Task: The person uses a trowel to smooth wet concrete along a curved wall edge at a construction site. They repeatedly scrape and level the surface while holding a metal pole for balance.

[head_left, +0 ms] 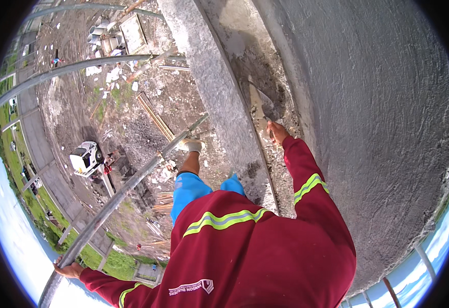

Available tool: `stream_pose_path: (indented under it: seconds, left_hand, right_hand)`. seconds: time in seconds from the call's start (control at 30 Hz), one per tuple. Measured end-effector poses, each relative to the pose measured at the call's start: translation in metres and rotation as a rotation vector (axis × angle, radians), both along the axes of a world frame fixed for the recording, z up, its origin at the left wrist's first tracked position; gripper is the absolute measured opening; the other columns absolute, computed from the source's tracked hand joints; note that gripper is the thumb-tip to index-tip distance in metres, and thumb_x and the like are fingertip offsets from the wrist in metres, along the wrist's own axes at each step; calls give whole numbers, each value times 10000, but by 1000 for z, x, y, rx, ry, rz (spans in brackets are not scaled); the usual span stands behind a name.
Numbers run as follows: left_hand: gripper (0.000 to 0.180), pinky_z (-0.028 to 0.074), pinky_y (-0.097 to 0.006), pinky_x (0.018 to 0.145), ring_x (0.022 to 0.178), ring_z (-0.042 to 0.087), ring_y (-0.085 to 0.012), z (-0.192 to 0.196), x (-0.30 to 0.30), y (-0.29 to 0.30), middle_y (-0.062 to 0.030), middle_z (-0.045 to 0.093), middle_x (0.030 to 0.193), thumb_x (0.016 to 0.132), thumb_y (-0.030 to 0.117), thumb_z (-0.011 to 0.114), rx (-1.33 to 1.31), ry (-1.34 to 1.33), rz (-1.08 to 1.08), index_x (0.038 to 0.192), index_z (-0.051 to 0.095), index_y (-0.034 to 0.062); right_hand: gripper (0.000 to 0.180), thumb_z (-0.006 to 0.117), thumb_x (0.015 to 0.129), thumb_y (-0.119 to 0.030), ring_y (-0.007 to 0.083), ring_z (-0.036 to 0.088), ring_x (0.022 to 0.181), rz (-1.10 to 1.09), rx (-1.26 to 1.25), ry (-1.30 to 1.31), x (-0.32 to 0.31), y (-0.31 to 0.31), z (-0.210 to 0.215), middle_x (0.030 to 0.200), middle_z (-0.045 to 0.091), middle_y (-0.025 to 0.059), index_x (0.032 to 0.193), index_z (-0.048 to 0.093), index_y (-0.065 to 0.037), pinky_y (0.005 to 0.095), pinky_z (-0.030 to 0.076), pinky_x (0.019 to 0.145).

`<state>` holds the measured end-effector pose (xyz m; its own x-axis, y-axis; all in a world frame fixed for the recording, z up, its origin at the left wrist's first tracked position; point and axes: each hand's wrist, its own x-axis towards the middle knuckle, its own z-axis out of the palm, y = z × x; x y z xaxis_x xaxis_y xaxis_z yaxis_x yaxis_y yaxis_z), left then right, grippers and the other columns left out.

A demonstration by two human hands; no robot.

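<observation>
Grey metal, smeared with mortar, forms the pointed trowel [259, 102] I see over the narrow, debris-strewn concrete channel [282, 185], its tip aimed away from the body; whether the blade touches the bottom I cannot tell. The bare right hand [276, 132] closes snugly around its handle. Beside the channel, on the right, I view a broad, rough-textured grey plastered wall [383, 128]; on the left runs a pale, coarse concrete ledge [211, 87]. At far left, the bare left hand [69, 269] wraps a long, round grey metal pipe [116, 198]. Well below, a white truck [84, 158] stands on brown ground [65, 113].
</observation>
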<state>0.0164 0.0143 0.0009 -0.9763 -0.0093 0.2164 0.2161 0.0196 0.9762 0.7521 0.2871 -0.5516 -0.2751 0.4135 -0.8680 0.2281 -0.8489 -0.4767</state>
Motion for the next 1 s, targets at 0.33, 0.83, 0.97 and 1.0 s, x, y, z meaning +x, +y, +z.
stream_pose_path:
  seconds: [0.33,0.83,0.97,1.0]
  left_hand:
    - [196,429,-370,778,756,535,-233,-2,-1,-1,-82,548,732,785,236,616,-15,71,8,775,524,64]
    - [242,437,-368,743,737,537,-229,-5,11,7,-92,543,741,784,258,646,-19,93,91,807,523,51]
    - [232,440,-368,742,739,537,-226,-5,3,2,-90,542,743,785,247,642,-19,99,53,816,524,50]
    - [230,441,-367,748,740,537,-227,-5,0,1,-87,543,747,782,245,645,2,111,41,810,525,51]
  right_hand:
    - [484,382,926,-518,101,392,375,30,192,88,-25,71,159,537,426,20,917,492,-46,249,345,366]
    - [345,514,887,-366,367,610,711,583,1247,-370,-220,118,249,794,634,169,995,499,-39,453,468,614]
    - [362,475,910,-386,390,598,755,254,1166,-434,-135,116,216,847,623,195,1046,499,-51,450,455,630]
    - [375,464,915,-392,401,591,767,178,1188,-462,-110,112,202,860,617,210,1059,497,-48,454,450,636]
